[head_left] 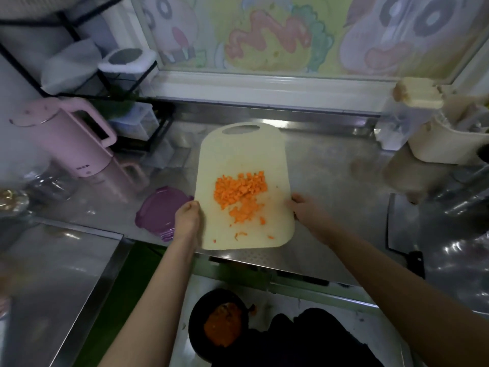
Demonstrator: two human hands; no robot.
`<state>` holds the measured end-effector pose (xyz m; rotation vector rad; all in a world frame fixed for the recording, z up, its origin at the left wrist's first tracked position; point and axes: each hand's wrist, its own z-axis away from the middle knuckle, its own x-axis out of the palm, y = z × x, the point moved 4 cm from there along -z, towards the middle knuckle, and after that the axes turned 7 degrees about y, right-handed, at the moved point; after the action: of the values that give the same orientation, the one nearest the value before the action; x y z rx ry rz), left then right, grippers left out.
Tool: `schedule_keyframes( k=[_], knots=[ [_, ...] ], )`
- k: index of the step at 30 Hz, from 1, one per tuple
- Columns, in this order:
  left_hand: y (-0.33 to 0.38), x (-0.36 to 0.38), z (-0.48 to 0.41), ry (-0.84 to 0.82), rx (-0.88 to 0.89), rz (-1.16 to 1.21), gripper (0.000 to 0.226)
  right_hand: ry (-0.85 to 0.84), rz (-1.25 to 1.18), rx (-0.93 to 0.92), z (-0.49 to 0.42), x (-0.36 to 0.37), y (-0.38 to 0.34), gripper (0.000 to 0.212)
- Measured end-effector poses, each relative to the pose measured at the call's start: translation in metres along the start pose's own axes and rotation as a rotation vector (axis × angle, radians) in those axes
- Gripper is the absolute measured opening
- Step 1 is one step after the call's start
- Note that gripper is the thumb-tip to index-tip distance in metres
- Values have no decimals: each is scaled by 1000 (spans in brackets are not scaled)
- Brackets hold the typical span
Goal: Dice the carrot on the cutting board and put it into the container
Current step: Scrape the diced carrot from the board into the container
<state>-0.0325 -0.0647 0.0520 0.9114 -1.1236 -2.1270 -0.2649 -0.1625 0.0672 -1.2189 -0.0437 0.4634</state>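
Two edges of cutting board [238, 149] clamped by my left grip [188, 218] and right grip [304, 207]; uneven tilt could spill diced carrot [239, 188] past container [158, 210].

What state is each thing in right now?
diced carrot: piled mid-board, few bits loose near the person.
cutting board: gripped at both side edges; lifted or not, cannot tell.
left hand: grips the board's left edge.
right hand: grips the board's right edge.
purple container: on the counter by the left hand, looks lidded.
cleaver: lying flat on the counter, unheld.
pink kettle: upright, lid shut.
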Motion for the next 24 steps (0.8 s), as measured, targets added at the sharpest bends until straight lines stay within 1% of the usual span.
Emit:
schedule_keyframes(
  k=[2,5,6,8,10,11,13,16,20,22,24],
  knots=[
    [-2,-13,-8,87,-10,41,31,-8,60,-68,-12,16,-9,20],
    [-4,-29,-15,211,-6,75,25,67,257,-169,-34,39,-22,24],
    [-5,-33,-17,242,-1,104,25,97,312,-225,-38,48,-29,29],
    [-7,-40,-20,296,8,148,25,110,425,-417,-42,67,-49,41],
    [-8,-46,-23,322,-3,157,20,25,514,-582,-40,88,-70,55],
    [-9,-48,-25,330,-11,160,19,-44,549,-623,-41,100,-76,60],
    [-10,-52,-28,333,-37,166,20,-154,637,-670,-46,121,-84,67],
    [-10,-55,-30,327,-54,191,22,-250,772,-720,-55,149,-86,72],
    [-6,-57,-35,350,-44,212,24,-305,877,-839,-55,178,-76,73],
    [-6,-58,-39,354,-47,219,25,-300,882,-927,-52,187,-72,66],
    [-8,-59,-42,365,-50,217,25,-304,836,-953,-51,191,-68,57]
  ],
)
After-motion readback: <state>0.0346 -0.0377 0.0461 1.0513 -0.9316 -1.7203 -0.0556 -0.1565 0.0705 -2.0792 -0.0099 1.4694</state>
